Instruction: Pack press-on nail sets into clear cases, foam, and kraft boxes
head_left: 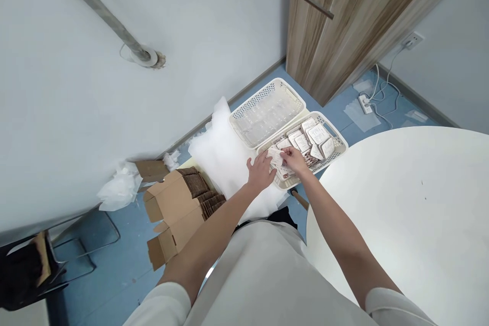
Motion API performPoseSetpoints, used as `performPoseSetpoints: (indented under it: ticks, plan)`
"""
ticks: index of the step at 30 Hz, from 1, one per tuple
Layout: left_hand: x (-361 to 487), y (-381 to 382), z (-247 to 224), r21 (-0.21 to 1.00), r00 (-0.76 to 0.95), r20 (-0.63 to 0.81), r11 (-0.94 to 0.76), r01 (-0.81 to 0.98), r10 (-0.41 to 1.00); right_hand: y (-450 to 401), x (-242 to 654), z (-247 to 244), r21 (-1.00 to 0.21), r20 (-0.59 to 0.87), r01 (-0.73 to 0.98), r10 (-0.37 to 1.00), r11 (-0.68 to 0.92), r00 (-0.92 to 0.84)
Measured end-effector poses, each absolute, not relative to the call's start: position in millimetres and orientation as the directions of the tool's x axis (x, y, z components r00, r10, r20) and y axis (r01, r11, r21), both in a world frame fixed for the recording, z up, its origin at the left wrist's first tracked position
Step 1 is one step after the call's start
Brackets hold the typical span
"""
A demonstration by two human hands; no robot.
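Note:
A cream basket [341, 136] holds several small white printed cards [318, 134] with rounded corners, some lying over brownish pieces. Over its near left end, my right hand [295, 161] is closed, thumb and fingers pinching the edge of a white printed card [274, 155]. My left hand [261, 172] is at the basket's left rim with its fingers spread. Its fingertips are beside that same card; whether they touch it I cannot tell. Behind stands a second cream basket [280, 81] with clear plastic pieces [267, 112] inside.
White foam sheets [217, 147] lie left of the baskets. Flattened brown cardboard boxes [179, 198] are stacked nearer my left arm. A round white table [405, 214] curves along the right. Beyond are a wooden cabinet [344, 15] and a power strip [365, 104] with cables on the blue floor.

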State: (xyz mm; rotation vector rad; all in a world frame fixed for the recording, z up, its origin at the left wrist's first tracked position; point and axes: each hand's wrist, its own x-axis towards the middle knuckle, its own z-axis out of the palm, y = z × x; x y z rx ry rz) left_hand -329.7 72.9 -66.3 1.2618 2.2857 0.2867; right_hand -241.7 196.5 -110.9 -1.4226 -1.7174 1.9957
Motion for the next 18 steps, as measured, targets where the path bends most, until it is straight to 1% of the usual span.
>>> performPoseSetpoints:
  ticks: [2, 4, 6, 8, 10, 13, 16, 18]
  plan:
    - [-329, 68, -65, 0.510, -0.524, -0.286, 0.590, 0.626, 0.803, 193, -233, -103, -0.805, -0.587, 0.289, 0.623, -0.519, -0.516]
    - [-327, 64, -64, 0.667, -0.574, -0.272, 0.582, 0.466, 0.772, 187, -224, -92, -0.758, -0.611, 0.148, 0.611, -0.635, -0.503]
    - [-324, 60, -62, 0.821, -0.573, -0.295, 0.509, 0.258, 0.765, 175, -215, -78, -0.710, -0.624, 0.040, 0.602, -0.703, -0.498]
    - [-319, 55, -58, 0.912, -0.538, -0.306, 0.405, 0.072, 0.785, 158, -206, -63, -0.675, -0.625, -0.040, 0.600, -0.736, -0.500]
    - [-312, 49, -50, 0.949, -0.502, -0.290, 0.314, -0.039, 0.814, 137, -196, -49, -0.656, -0.614, -0.098, 0.605, -0.748, -0.506]
    - [-301, 33, -37, 0.959, -0.466, -0.284, 0.257, -0.121, 0.838, 104, -179, -33, -0.668, -0.601, -0.118, 0.626, -0.735, -0.497]
    - [-293, 9, -27, 0.959, -0.414, -0.282, 0.235, -0.161, 0.866, 73, -160, -21, -0.723, -0.585, -0.079, 0.670, -0.686, -0.457]
    - [-287, -8, -25, 0.958, -0.381, -0.278, 0.226, -0.175, 0.882, 54, -148, -15, -0.781, -0.548, -0.048, 0.719, -0.623, -0.427]
